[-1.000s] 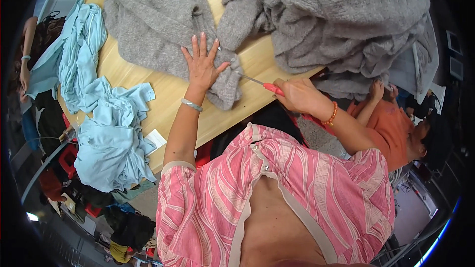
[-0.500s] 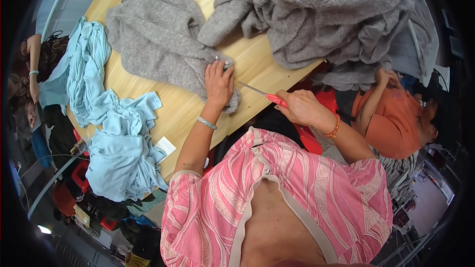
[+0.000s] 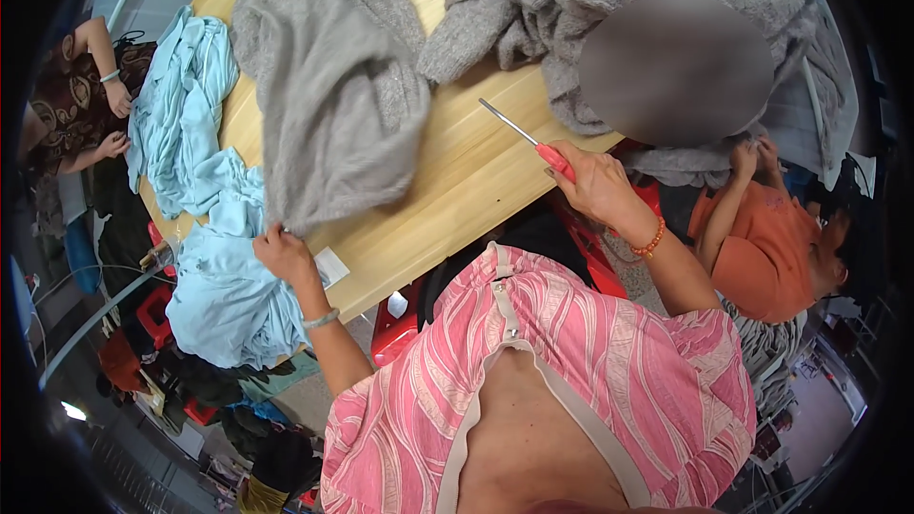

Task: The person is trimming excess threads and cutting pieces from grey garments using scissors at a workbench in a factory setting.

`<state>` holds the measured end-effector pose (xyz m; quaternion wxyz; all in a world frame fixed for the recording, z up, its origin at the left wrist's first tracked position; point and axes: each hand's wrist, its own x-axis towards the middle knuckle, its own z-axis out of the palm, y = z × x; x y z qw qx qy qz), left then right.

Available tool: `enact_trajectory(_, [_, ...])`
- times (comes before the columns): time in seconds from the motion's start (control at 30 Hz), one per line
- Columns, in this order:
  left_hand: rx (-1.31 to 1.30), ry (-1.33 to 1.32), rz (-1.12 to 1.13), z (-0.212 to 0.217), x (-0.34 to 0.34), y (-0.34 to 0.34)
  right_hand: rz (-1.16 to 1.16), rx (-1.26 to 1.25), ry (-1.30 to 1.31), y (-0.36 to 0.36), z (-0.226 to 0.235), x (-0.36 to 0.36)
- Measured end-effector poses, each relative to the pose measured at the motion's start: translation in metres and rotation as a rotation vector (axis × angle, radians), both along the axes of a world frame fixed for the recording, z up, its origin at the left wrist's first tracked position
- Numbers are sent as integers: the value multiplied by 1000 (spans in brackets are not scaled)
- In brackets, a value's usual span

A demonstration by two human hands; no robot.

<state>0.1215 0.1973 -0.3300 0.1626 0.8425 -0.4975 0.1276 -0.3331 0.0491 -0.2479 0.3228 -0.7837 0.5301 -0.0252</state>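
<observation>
My left hand is closed, pinching the lower left corner of a fuzzy grey knit garment. This cloth spreads away from me over the table, its lower part lifted and a little blurred. In my right hand is a red-handled tool with a slim metal shaft, screwdriver-like in shape. Its tip points up and left above the bare wood, apart from the garment. Just left of my left hand lies a heap of light blue cloth.
More grey knitwear is piled at the far right of the wooden table. A white card lies by the near edge. Another person's hands are at the left; someone in orange handles grey cloth at right.
My left hand has moved left and nearer me, from the garment's lower right part to its lower left corner, swinging the cloth over. My right hand has shifted slightly right, the tool pointing more upward.
</observation>
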Motion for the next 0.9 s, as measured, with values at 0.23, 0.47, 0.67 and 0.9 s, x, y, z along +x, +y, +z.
enact_trajectory(0.23, [115,161,-488,-1,-122,-42,59,26,50,1,-7,10])
enact_trajectory(0.47, [377,199,-503,-42,-96,-92,104,41,59,0,-1,19])
enact_trajectory(0.67, [-389,1153,-35,-7,-75,-91,39,40,44,-2,-5,6])
enact_trajectory(0.9, [136,316,-57,-1,-110,-19,50,17,16,-12,-12,5])
